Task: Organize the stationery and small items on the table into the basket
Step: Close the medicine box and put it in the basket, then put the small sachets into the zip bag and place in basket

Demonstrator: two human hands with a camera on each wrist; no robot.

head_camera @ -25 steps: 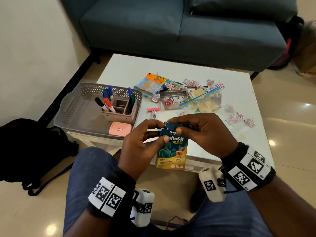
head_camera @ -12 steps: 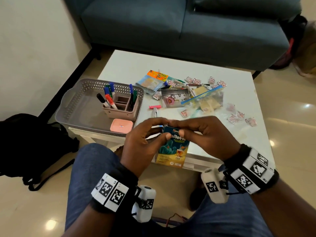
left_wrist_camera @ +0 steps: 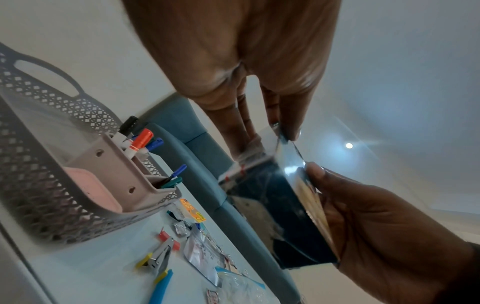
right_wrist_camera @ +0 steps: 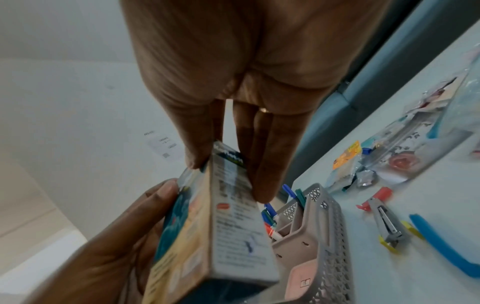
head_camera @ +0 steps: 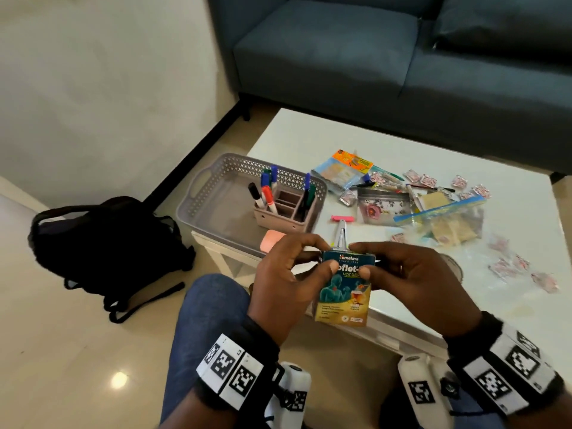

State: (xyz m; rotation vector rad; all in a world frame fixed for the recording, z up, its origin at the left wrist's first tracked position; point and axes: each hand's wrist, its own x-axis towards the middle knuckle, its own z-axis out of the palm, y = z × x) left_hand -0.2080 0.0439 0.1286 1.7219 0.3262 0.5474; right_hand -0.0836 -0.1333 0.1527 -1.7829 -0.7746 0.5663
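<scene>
Both hands hold a small teal-and-yellow carton upright over the table's near edge, in front of my lap. My left hand pinches its top left corner, thumb on the front and fingers over the top. My right hand pinches the top right corner the same way. The left wrist view shows the carton from below, the right wrist view shows its printed side. The grey lattice basket stands on the table's left end, holding a pen holder with markers and a pink case.
A stapler, a pink clip, zip bags, an orange packet and several small sachets lie scattered on the white table. A blue sofa stands behind it, a black backpack on the floor at left.
Both hands have kept hold of the carton's top; their fingers have shifted along the top flap, which now lies flat. The carton has barely moved.
</scene>
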